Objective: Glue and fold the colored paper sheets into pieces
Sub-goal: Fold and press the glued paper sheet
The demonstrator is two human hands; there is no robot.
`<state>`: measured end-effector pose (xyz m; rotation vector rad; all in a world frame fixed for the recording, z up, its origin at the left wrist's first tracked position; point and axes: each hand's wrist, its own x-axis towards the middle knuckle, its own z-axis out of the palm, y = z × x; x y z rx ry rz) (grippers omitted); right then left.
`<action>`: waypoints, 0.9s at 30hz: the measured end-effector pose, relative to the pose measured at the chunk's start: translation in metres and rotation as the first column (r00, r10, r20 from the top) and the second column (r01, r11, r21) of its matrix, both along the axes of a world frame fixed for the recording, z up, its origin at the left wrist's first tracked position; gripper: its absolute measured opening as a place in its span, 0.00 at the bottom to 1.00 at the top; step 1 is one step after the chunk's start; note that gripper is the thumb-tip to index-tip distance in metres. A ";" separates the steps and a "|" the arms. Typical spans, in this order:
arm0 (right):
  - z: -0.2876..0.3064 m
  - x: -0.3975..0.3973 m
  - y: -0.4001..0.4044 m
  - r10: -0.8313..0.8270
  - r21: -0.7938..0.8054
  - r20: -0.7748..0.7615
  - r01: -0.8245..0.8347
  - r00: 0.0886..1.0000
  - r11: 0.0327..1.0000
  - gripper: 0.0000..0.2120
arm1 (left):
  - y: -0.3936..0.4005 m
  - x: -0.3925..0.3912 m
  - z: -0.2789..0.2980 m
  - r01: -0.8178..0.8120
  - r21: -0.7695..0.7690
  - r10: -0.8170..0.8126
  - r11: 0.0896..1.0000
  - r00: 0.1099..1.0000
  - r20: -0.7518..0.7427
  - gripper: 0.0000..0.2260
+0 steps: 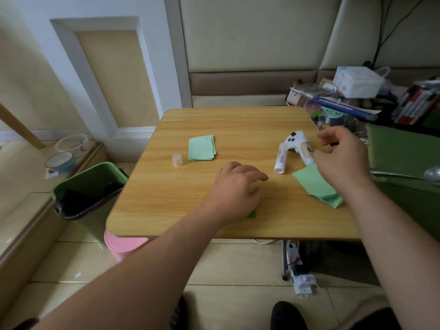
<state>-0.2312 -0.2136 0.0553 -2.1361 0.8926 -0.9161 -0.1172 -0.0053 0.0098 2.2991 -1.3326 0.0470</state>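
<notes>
Left hand (234,189) is resting at frame centre on the table (166,186), fingers loosely curled over a green paper scrap (251,213). Right hand (342,158) is hovering at right over the green sheets (314,182), fingertips pinched together; whether they hold anything, cannot tell. Glue stick (280,160) is lying between the hands.

I cannot read much here. The dark blue box (342,106) beside my table has white letters, upside down to me, maybe "Honeydoor". The white glue stick (281,160) has a small barcode, digits too small.
</notes>
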 end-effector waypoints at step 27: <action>-0.015 -0.013 -0.014 -0.080 -0.069 -0.414 0.056 0.907 0.996 0.09 | -0.017 -0.017 -0.002 0.023 -0.008 -0.023 1.000 1.000 -0.002 0.15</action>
